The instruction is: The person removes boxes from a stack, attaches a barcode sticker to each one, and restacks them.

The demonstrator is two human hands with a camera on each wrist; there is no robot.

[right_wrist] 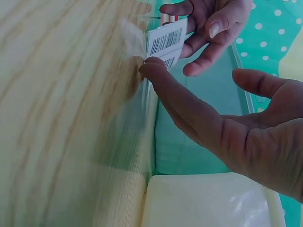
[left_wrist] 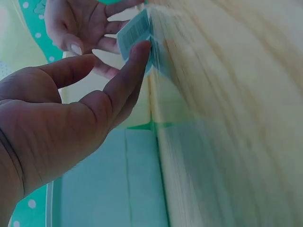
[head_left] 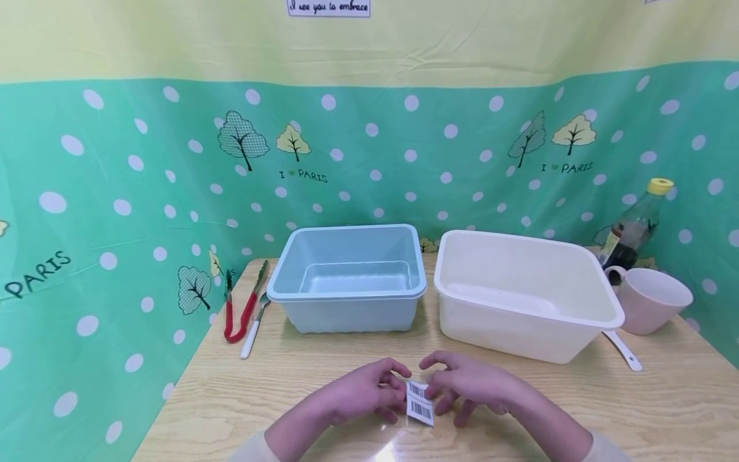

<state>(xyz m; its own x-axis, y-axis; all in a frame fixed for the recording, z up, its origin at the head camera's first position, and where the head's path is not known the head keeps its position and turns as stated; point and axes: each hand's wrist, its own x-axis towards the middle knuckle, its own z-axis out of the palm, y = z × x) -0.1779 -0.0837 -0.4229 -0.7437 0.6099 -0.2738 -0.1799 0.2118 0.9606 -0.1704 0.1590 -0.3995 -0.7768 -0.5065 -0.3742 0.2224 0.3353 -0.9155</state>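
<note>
Wooden table (head_left: 664,410): both hands' fingers (head_left: 388,391) seemingly pinch the barcode label (head_left: 419,403) between them.

Your head view is bright and evenly lit, with soft shadows under the blue tub (head_left: 349,276) and the white tub (head_left: 522,292). A glare patch sits on the table (head_left: 664,398) at the bottom edge, between your arms. The wide lens bends the backdrop (head_left: 115,179) at both sides. In your wrist views the table is smeared by blur, your left hand (left_wrist: 61,127) and right hand (right_wrist: 236,142) look dim, and the barcode label (right_wrist: 165,40) stays readable.
</note>
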